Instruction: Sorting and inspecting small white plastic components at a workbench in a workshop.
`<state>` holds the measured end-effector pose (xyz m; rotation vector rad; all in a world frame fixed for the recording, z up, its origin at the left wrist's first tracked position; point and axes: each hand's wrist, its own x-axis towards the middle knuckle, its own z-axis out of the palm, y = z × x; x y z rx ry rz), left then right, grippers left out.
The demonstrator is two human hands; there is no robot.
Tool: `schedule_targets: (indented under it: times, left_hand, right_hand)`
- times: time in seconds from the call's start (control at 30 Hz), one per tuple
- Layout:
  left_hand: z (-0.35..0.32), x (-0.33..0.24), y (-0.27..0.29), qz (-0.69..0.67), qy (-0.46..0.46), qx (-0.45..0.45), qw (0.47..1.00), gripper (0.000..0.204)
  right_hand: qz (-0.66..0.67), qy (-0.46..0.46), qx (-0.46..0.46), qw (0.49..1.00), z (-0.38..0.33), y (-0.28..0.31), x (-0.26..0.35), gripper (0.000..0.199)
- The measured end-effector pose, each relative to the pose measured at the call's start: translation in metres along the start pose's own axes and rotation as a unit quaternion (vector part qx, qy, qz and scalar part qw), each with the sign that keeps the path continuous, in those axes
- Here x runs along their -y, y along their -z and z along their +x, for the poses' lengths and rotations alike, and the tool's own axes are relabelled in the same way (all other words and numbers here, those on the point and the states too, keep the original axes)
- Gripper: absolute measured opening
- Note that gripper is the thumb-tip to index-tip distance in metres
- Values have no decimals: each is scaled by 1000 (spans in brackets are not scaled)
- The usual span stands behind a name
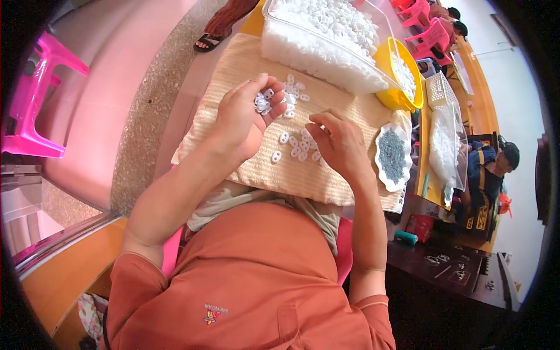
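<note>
Clear plastic bag [444, 146] of white pieces, right of the table, beside a white basket [440, 90].

A yellow table [254, 24] is carrying a beige woven mat [233, 76]; small white rings [297, 146] are lying loose on the mat; a clear bin [315, 49], yellow basket [389, 81] and blue-grey tray [392, 156] are resting alongside

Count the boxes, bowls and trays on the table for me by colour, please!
Clear boxes: 2, the big clear tub full of white pieces and a smaller clear box.
Yellow bowls: 1, the yellow bowl.
White trays and baskets: 2, the white tray of grey bits and the white basket.
Total: 5.
</note>
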<state>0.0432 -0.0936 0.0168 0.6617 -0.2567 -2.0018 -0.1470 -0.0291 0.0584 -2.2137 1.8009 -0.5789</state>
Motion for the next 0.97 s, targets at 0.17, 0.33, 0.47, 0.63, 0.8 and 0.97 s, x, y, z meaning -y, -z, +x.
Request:
schedule_targets:
  times: [0.17, 0.33, 0.47, 0.63, 0.8, 0.97]
  left_hand:
    - [1, -7, -2, -13, -29, -39, 999, 13]
    - [7, -8, 2, -16, -28, -41, 999, 13]
    - [8, -12, 2, -15, -37, -38, 998, 13]
    - [7, -13, 5, -17, -35, -41, 998, 13]
    - [9, -12, 4, -6, -32, -50, 998, 13]
    - [12, -13, 6, 0, -46, -53, 998, 14]
  right_hand:
    - [-36, 79, -24, 996, 19, -19, 3, 17]
    - [-97, 94, 14, 991, 27, -31, 3, 19]
    - [-105, 60, 67, 990, 18, -20, 4, 20]
    - [-82, 42, 94, 991, 23, -13, 6, 25]
    - [-92, 118, -2, 989, 36, -28, 6, 22]
    - [-116, 46, 163, 979, 38, -16, 5, 30]
